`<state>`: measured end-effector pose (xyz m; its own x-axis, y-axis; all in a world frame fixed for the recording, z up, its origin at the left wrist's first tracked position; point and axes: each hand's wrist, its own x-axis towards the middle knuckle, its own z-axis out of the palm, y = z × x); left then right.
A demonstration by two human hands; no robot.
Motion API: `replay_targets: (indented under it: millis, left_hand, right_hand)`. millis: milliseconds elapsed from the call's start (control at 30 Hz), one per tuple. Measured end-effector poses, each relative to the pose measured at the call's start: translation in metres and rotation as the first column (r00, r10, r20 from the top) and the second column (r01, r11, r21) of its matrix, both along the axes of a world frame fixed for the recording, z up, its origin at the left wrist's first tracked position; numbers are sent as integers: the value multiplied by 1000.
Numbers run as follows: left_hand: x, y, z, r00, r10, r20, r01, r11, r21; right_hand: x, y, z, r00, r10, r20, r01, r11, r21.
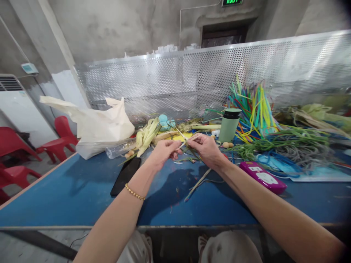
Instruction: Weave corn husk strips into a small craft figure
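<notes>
My left hand (168,149) and my right hand (203,147) are raised over the middle of the blue table (90,197), close to each other. Thin pale strips of what looks like corn husk (184,138) run between them, pinched in the fingers of both hands. Several strip ends stick out above the fingertips. Below my right hand, a few long narrow strips (197,185) lie on the table. Past the hands are a bundle of pale husks (148,136) and a light blue ball-like item (163,122).
At left stand a white plastic bag (101,126), a clear bottle (119,149) and a black phone (126,176). On the right are a green tumbler (229,128), a magenta case (262,177), colourful strips (253,109) and green and grey cords (296,148). A perforated metal screen (153,80) rises behind.
</notes>
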<state>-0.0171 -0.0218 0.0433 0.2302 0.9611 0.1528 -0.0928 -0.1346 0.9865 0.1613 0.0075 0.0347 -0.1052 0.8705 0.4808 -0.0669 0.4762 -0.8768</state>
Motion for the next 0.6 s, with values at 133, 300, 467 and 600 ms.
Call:
replay_targets:
  millis: [133,300,467,600]
  left_hand:
    - [4,-1,-2,983,113,-147,-95,988,120]
    - [7,-1,-1,913,317,-257,-215,908,359]
    - [7,1,-4,911,323,-258,-200,891,408]
    - [4,3,-5,975,141,-170,-100,967,233]
  right_hand:
    - [-3,-3,0,1000,2,25,-2,1000,-5]
    - [-6,-3,-1,999,-21,32,21,1000,-14]
    - [-5,0,-3,1000,21,-21,-22,998,-53]
    - [0,4,-3,993,80,-88,-88,992,-92]
